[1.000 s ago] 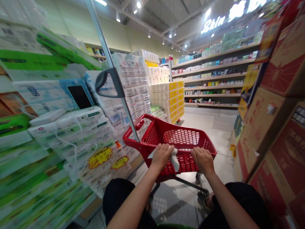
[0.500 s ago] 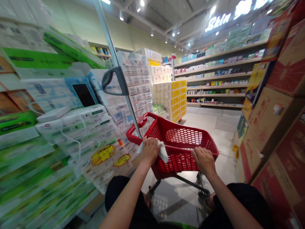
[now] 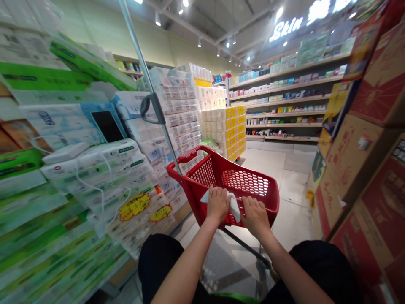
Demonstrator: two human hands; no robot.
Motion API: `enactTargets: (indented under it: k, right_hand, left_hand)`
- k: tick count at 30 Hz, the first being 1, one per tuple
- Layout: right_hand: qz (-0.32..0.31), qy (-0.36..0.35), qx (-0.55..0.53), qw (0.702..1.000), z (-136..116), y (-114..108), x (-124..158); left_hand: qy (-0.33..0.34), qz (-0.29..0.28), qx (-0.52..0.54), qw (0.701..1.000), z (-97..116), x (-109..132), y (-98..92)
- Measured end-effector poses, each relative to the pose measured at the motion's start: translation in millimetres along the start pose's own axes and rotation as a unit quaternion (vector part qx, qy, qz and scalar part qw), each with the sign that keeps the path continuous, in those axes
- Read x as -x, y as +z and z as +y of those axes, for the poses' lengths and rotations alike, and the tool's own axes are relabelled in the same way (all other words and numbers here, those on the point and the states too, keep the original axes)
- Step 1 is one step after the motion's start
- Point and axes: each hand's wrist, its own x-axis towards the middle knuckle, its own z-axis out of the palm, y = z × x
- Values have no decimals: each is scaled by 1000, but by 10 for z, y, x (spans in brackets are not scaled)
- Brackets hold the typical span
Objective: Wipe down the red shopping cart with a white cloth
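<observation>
In the head view a red plastic shopping cart basket (image 3: 193,196) with perforated walls stands on a dark wheeled frame in front of my knees. My left hand (image 3: 218,205) presses a white cloth (image 3: 234,208) over the basket's near rim, its fingers curled across the top edge. Close beside it, my right hand (image 3: 255,216) is wrapped over the same rim. Its thumb is near the cloth. From the basket's left end rises a metal pole (image 3: 138,48) with a grey loop grip (image 3: 157,109).
Tissue packs (image 3: 95,169) are stacked high along the left, with a black-screened phone (image 3: 106,126) and a white cable on them. Cardboard boxes (image 3: 343,158) line the right. Shelves (image 3: 284,103) of small products stand beyond the tiled floor (image 3: 268,158).
My left hand and the cloth have slid right along the rim. My right hand has shifted left, nearer to it. The basket has turned and tilted slightly.
</observation>
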Motion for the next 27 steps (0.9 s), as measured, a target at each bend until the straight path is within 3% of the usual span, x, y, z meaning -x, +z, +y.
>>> enactTargets:
  k: [3, 8, 14, 17, 21, 27]
  right_hand:
    - [-14, -28, -14, 999, 73, -22, 32]
    - [-50, -31, -37, 998, 424, 12, 114]
    - [-86, -26, -44, 995, 560, 37, 159]
    - [-87, -25, -47, 995, 465, 35, 156]
    - [-66, -22, -38, 997, 293, 28, 194]
    - [-46, -20, -26, 998, 32, -54, 257]
  left_hand:
    - [48, -22, 30, 998, -4, 33, 37]
    - [123, -59, 45, 990, -493, -44, -33]
    - [57, -47, -14, 997, -1160, -75, -221]
    - [21, -27, -37, 999, -1308, -70, -259]
    - [-22, -1, -39, 999, -1085, -60, -136]
    - [-23, -22, -7, 999, -314, 42, 83]
